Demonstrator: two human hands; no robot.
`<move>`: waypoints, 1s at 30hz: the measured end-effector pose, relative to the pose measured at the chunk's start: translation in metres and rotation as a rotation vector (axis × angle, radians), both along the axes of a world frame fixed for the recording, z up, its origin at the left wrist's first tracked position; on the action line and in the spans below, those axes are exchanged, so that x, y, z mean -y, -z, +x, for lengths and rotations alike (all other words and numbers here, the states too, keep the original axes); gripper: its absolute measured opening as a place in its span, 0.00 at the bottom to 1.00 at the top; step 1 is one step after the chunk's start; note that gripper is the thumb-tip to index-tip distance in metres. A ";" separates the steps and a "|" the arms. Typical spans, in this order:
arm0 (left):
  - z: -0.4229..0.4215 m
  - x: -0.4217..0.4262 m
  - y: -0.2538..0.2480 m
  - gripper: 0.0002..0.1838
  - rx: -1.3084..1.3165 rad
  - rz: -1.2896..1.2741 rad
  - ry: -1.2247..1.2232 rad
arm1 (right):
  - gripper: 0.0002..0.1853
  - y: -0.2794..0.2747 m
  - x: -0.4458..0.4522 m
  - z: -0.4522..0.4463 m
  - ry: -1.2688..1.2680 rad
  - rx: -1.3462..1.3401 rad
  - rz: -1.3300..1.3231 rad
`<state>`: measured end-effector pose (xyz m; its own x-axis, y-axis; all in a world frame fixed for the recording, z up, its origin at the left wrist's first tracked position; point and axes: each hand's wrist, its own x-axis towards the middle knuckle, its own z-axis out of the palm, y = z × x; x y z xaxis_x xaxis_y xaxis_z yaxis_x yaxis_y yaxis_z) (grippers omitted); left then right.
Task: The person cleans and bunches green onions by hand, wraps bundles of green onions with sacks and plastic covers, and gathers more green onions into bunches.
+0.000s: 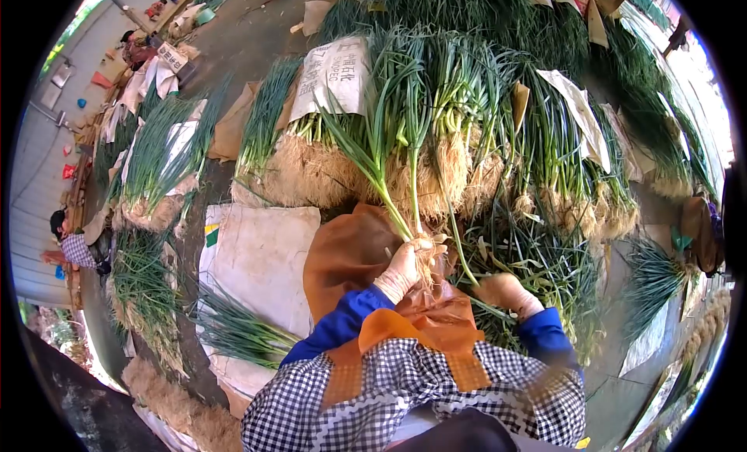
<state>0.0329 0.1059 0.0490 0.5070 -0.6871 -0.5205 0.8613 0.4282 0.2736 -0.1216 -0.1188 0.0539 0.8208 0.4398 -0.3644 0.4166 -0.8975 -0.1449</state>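
Note:
My left hand is closed round the white, rooty base of a few green onions, whose leaves point up and away over the big bundles. Pale roots stick out beside the thumb. To the right, my right hand is closed on a single long green leaf that runs up toward the bundles. An orange-brown apron covers my lap under both hands. Loose green leaves lie in a heap beside my right hand.
Large bundles of green onions with shaggy roots stand ahead, a printed sack over some. On the left, a white sack lies flat beside a small onion bunch. A person in a checked top is at the far left.

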 end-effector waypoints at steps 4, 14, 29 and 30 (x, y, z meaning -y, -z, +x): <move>0.016 0.009 -0.012 0.23 -0.117 -0.111 -0.021 | 0.15 0.012 0.017 0.047 0.080 -0.504 -0.121; 0.013 -0.051 -0.066 0.09 0.224 0.034 0.016 | 0.15 -0.063 -0.022 0.329 0.249 0.246 0.192; -0.032 -0.303 -0.248 0.16 0.500 0.079 -0.639 | 0.19 -0.067 0.094 0.191 0.934 0.379 0.366; -0.031 -0.309 -0.267 0.16 0.602 0.170 -0.672 | 0.22 -0.080 0.076 0.212 0.973 0.345 0.470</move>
<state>0.0018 0.4146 0.3163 0.9904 -0.0884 -0.1065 0.1379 0.7004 0.7003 0.0908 -0.1946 0.1344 0.9137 -0.4058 -0.0198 -0.3449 -0.7489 -0.5659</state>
